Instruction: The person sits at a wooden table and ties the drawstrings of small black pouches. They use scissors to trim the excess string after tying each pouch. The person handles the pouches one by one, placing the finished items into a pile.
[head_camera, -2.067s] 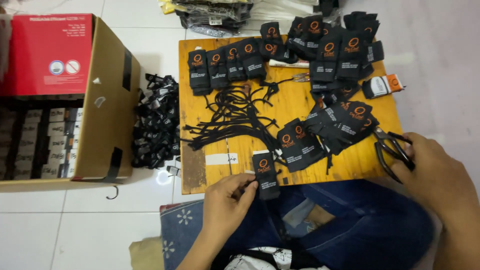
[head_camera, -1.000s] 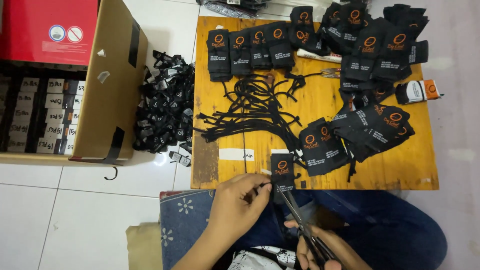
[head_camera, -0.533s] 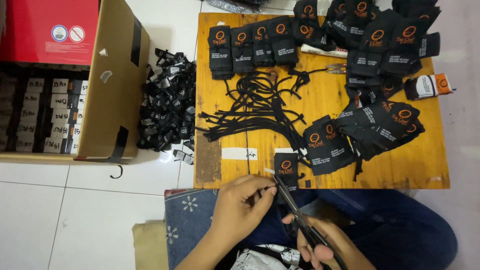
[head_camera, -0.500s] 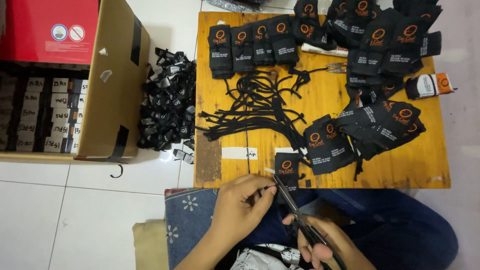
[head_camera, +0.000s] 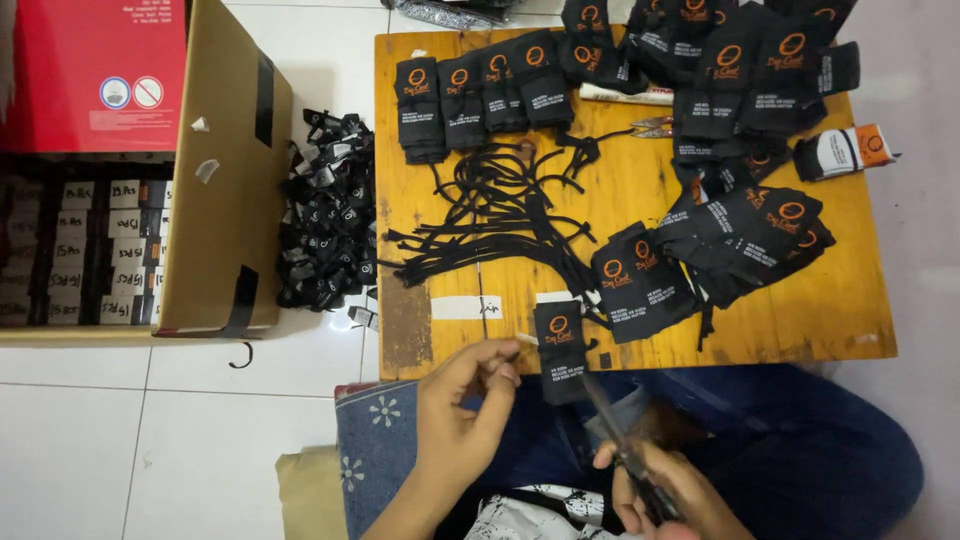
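— What are the hands doing?
— The left hand (head_camera: 462, 405) pinches a thin string by the black tag (head_camera: 562, 350), at the near edge of the wooden table (head_camera: 830, 310). The right hand (head_camera: 665, 490) is wrapped around scissors (head_camera: 615, 430), I think; they look blurry.
— And the other tags?
— Piled up on the table.

I sit at a low wooden table (head_camera: 640, 215) on a floor (head_camera: 130, 440) of white tiles with grey joints. To my left stands an open cardboard box (head_camera: 225, 180) with a red lid flap (head_camera: 95, 75). A blue flowered cushion (head_camera: 375, 455) lies under my legs. The light is even, with soft shadows.
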